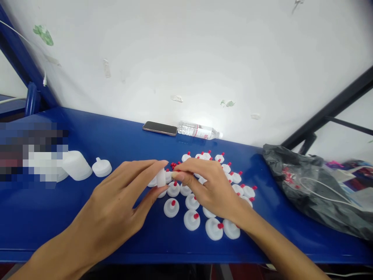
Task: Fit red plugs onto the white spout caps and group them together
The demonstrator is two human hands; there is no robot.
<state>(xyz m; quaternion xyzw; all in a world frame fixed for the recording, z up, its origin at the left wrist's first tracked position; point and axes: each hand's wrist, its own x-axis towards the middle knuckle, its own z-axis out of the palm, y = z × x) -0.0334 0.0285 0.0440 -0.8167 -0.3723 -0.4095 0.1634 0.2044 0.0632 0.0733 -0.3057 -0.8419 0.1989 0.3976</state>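
Between the thumb and fingers of my left hand (116,198) is a white nozzle cap (161,178), held on edge with its spout towards the right. My right hand (214,186) pinches a small red tip cap (178,170) at that spout; the fingertips partly cover it. Below and behind my right hand, several white nozzle caps with red tips (191,220) stand on the blue table (131,237), some hidden by the hand. A few loose red tip caps (173,165) lie just beyond my fingertips. One white nozzle cap without a red tip (101,168) sits left of my left hand.
White cup-like pieces (77,165) lie at the left beside a blurred-out patch. A phone (159,128) and a clear bottle (199,130) lie along the white wall (186,58). At the right rests a dark plastic bag (314,186) with red pieces and a white cable.
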